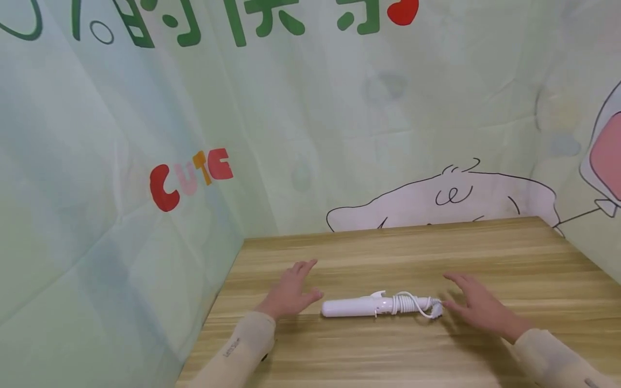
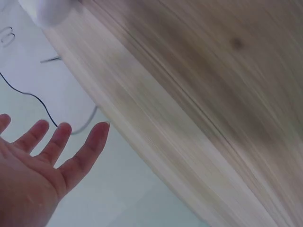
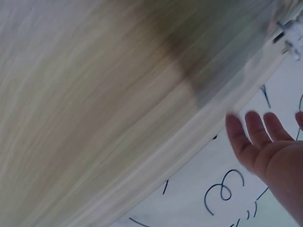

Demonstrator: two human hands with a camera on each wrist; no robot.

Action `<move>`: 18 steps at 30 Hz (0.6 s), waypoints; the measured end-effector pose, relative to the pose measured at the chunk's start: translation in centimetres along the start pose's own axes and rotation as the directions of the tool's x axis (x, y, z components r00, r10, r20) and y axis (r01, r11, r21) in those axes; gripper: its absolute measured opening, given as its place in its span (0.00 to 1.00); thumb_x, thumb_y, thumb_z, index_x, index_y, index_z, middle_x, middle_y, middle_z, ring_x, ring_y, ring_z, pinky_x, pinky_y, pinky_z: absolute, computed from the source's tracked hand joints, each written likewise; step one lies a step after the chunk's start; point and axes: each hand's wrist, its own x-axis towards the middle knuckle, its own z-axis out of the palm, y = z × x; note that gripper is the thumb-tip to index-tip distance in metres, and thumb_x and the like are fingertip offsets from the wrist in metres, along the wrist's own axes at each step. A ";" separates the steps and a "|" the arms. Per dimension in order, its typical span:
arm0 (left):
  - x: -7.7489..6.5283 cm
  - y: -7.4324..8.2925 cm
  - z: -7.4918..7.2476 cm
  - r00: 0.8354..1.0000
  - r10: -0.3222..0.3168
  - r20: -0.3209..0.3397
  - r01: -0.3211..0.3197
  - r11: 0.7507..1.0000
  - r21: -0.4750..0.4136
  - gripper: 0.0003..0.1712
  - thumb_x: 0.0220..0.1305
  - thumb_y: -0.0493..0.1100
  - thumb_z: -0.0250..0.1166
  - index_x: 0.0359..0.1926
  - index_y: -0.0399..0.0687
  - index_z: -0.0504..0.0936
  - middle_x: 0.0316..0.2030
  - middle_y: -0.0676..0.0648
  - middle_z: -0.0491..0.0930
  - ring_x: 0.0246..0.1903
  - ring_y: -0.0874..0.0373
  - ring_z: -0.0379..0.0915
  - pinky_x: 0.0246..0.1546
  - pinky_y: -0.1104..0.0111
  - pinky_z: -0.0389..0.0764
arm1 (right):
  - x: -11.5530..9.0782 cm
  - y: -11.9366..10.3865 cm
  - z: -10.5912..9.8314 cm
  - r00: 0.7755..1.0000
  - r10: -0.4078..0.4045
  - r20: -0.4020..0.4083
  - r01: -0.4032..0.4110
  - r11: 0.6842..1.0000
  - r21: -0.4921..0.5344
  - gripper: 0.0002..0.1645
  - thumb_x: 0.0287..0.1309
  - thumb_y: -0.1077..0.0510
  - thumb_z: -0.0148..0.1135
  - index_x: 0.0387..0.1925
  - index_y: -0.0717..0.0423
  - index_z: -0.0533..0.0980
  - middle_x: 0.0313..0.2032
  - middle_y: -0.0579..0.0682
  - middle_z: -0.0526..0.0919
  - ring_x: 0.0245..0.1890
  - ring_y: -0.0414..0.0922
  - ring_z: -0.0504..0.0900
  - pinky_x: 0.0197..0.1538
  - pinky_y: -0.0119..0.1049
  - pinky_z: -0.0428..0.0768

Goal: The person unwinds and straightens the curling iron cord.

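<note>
At the head view's lower centre, a white wand (image 1: 350, 307) lies on the wooden surface (image 1: 383, 355), partly hidden by its coiled cord (image 1: 405, 303). The left grip (image 1: 288, 293) and right grip (image 1: 485, 311) have fingers apart; whether the right touches the plug (image 1: 436, 309) is unclear. Wrist views crop the wand in upper corners.

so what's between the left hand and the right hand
In the head view, a white wand-shaped appliance with its white cord wound round it lies on the wooden table between the left hand and the right hand.
</note>
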 end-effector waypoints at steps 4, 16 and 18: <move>0.4 1.7 0.9 0.997 0.075 0.034 -0.074 0.997 -0.005 0.47 0.62 0.63 0.65 0.75 0.50 0.60 0.67 0.42 0.67 0.65 0.42 0.64 0.61 0.47 0.67 | 0.2 -1.4 0.3 0.988 0.100 0.115 -0.112 0.988 0.102 0.36 0.63 0.49 0.66 0.61 0.73 0.69 0.49 0.66 0.75 0.39 0.50 0.78 0.40 0.47 0.78; 1.8 7.2 5.0 0.970 0.227 0.085 -0.240 0.950 0.198 0.43 0.57 0.63 0.69 0.70 0.55 0.69 0.60 0.48 0.75 0.57 0.48 0.71 0.50 0.51 0.75 | 0.1 -2.7 1.9 0.994 0.002 0.112 -0.006 0.999 0.034 0.41 0.44 0.48 0.79 0.54 0.70 0.74 0.43 0.57 0.75 0.39 0.47 0.76 0.43 0.46 0.78; 2.1 7.8 5.5 0.967 0.243 0.081 -0.255 0.943 0.213 0.41 0.57 0.62 0.70 0.68 0.55 0.70 0.59 0.49 0.76 0.55 0.50 0.72 0.48 0.54 0.77 | 0.1 -2.9 2.1 0.997 -0.006 0.080 0.004 1.000 0.017 0.39 0.42 0.51 0.81 0.53 0.68 0.75 0.43 0.57 0.74 0.39 0.47 0.75 0.42 0.47 0.78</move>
